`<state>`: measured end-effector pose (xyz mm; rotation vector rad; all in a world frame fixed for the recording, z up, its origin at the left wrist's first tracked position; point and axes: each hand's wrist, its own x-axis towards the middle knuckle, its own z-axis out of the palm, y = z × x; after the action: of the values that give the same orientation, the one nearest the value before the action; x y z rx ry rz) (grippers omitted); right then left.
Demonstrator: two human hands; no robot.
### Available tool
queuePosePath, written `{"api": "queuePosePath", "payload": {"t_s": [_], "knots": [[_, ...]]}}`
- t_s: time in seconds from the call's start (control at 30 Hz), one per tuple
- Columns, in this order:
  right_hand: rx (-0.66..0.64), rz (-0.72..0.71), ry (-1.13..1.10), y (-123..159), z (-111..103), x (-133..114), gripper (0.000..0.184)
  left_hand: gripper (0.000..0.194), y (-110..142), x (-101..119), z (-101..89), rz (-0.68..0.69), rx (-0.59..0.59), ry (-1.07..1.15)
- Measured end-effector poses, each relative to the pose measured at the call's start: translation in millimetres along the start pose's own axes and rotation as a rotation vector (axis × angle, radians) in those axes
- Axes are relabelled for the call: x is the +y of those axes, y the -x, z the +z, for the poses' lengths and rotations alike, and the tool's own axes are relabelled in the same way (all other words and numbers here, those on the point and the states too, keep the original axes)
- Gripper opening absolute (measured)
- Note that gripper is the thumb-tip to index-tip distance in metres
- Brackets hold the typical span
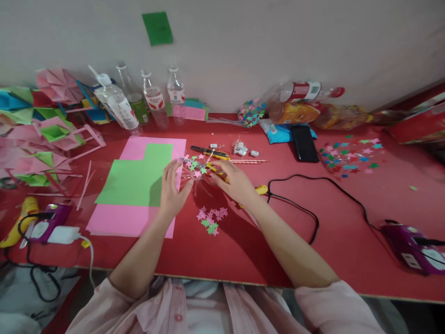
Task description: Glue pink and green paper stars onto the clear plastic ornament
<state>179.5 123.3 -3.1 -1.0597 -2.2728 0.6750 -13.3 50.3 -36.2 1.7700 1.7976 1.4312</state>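
Where the two forearms meet above the red surface (225, 260), a clear plastic piece (195, 178) with pink and green stars on it lies between the left hand (173, 188) and the right hand (233, 180). The left thumb stands apart from its fingers (169, 170), and the right fingers curl in from the other side; I cannot tell whether either hand is clamped on the plastic. Nearer the person lies a loose heap of stars (211, 220), while green paper (134, 183) over pink sheets (121, 220) sits by the left hand.
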Motion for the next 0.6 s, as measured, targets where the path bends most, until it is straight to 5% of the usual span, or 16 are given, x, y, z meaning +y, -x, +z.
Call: {"api": "queuePosePath", "payload": {"t_s": [0.23,0.6], "knots": [[0.006,0.092,-0.207,6.2,18.6,-9.5,0.031,0.032,-3.2,-15.6,7.3,-0.135,0.079,0.159],[-0.055,0.062,-0.287,31.4,24.4,-29.3,0.029,0.018,-14.1,-18.6,-9.2,-0.179,0.081,0.181]]}}
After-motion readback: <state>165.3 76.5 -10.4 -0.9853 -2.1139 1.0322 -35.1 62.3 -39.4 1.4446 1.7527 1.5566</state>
